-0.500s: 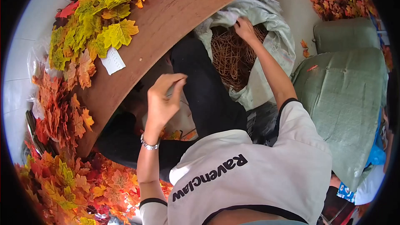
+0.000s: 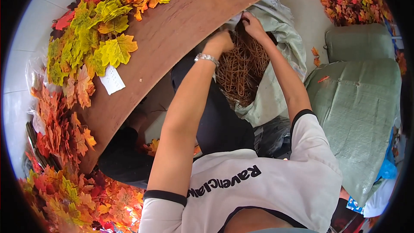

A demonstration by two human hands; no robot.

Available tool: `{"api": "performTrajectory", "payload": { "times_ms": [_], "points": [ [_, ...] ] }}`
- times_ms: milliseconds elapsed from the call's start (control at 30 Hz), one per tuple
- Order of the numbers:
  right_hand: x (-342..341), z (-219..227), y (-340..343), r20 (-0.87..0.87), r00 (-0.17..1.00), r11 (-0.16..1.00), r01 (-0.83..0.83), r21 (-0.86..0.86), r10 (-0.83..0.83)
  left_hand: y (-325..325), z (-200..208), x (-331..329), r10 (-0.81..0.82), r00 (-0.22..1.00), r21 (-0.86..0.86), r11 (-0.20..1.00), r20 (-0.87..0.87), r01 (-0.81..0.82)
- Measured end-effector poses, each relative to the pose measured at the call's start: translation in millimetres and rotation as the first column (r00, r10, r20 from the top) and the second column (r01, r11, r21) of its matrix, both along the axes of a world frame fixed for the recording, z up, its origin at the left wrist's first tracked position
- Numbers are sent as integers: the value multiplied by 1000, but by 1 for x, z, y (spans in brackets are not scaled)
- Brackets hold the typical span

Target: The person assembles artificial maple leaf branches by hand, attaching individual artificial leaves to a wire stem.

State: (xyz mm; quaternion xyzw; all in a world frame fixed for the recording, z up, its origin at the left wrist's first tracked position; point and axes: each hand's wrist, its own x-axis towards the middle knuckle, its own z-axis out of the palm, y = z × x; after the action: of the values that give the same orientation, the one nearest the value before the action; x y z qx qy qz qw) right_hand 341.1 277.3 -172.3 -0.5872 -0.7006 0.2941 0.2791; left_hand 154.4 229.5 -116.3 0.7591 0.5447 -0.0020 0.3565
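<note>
Nearest, approx. 8 o'clock: red-orange leaf pile (image 2: 90, 198); lg. green bale (image 2: 351, 112) at 3. Beyond the dark trouser leg (image 2: 224, 127), brown strands (image 2: 243, 71) lie tangled in an open pale sack (image 2: 290, 51), approx. 1 o'clock. Person's L hand (image 2: 220, 43), 12 o'clock, bends over the strands' edge; can't tell if it's gripping. R hand (image 2: 254, 26), 1 o'clock, curls nr the sack's far rim; hold unclear too. Brown tabletop (image 2: 168, 30) w/ yellow-green leaves (image 2: 116, 49), 10-11.

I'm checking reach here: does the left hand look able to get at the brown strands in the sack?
Probably yes: the left hand is right beside the brown strands, the sack gapes open, and nothing visible blocks the way.
</note>
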Motion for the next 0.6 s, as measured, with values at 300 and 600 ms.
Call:
{"api": "performTrajectory", "payload": {
  "times_ms": [300, 600],
  "points": [
    [-18, -29, -70, 365, 931, 995, -22, 98, -15, -6, 2, -1, 217, 976, 122, 970, -36, -211],
    [11, 86, -194, -199, 977, 985, -47, 166, 81, -2, -3, -8, 190, 982, 114, 976, -9, -187]
  ]
}}
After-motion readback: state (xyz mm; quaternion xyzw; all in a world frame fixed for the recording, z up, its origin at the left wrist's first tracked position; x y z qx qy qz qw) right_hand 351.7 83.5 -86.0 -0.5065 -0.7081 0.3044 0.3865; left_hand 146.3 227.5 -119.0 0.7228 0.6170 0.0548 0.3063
